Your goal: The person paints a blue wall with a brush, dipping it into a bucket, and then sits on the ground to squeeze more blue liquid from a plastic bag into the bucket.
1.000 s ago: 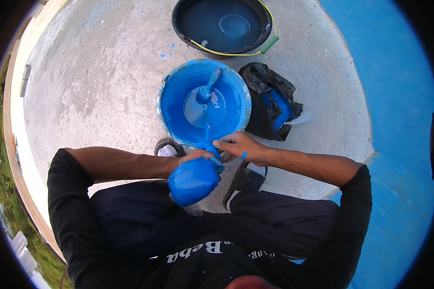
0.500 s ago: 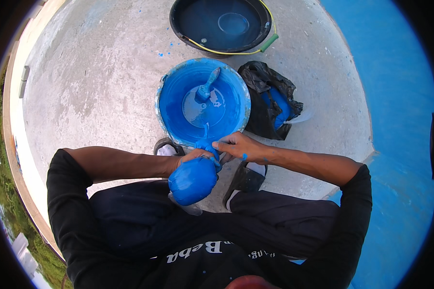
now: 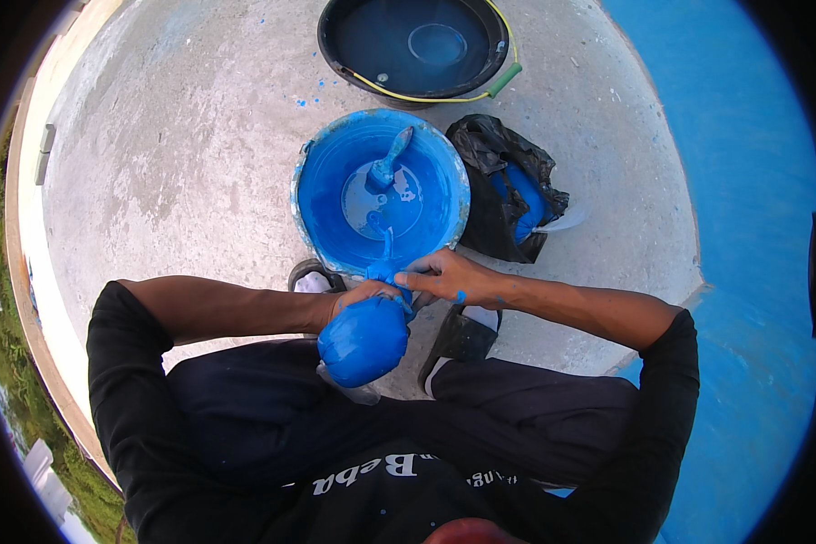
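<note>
A bulging plastic bag of blue paint hangs over my lap, its twisted neck pointing up at the near rim of the blue-coated bucket. My left hand is closed around the neck just above the bulge. On the neck's right side, my right hand pinches it between thumb and fingers. From the top of the neck a blue strand or torn plastic tip reaches over the bucket. Inside the bucket a blue-smeared paintbrush leans, bristles toward the bottom, where a little paint lies.
Beyond the bucket stands a black pail of dark water with a yellow handle and green grip. To the bucket's right sits a black plastic bag holding another blue bag. A blue-painted surface borders the concrete floor at right. My sandalled feet flank the paint bag.
My right hand has shifted very slightly left along the bag's neck. Everything else stays practically in place.
</note>
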Demonstrator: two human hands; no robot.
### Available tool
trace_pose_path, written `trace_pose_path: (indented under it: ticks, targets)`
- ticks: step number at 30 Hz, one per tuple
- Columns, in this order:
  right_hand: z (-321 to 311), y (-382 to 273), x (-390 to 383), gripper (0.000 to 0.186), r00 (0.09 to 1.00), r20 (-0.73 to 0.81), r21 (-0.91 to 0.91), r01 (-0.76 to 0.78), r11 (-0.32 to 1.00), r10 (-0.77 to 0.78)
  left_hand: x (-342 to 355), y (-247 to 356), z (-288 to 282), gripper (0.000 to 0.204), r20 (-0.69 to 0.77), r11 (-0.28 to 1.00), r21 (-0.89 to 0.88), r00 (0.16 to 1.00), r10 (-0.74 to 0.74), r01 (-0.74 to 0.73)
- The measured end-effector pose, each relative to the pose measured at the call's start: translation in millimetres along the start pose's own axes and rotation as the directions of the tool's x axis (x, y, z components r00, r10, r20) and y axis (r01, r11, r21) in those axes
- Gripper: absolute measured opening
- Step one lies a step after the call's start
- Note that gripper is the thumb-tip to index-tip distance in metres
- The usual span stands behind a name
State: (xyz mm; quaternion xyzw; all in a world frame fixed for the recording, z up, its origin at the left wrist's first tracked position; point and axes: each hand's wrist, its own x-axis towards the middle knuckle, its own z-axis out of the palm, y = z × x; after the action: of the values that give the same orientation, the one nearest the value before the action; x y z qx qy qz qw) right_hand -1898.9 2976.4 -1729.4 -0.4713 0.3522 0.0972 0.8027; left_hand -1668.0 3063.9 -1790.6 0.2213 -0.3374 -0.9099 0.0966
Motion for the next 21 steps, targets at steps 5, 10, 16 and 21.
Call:
trace_pose_path:
  ticks: [5, 10, 16, 21]
  targets:
    - [0, 0, -1, 0.062, 1.000, 0.024, 0.019, -0.002, 1.000, 0.002, 3, -2, 2, 0.029, 0.000, 0.988, -0.154, 1.000, -0.027, 0.026]
    - [-1, -4, -4, 0.060, 1.000, 0.029, 0.000, -0.008, 1.000, 0.008, -2, 5, 6, 0.031, 0.013, 0.947, -0.316, 0.998, -0.057, 0.058]
    - [0, -6, -6, 0.057, 0.999, 0.050, 0.002, -0.012, 1.000, 0.012, 3, 23, 15, 0.025, -0.042, 0.889, -0.379, 0.955, -0.293, 0.256]
    - [-2, 0, -3, 0.054, 0.996, 0.085, -0.007, 0.002, 1.000, -0.001, 6, 20, 17, 0.022, -0.028, 0.822, -0.452, 0.915, -0.402, 0.347]
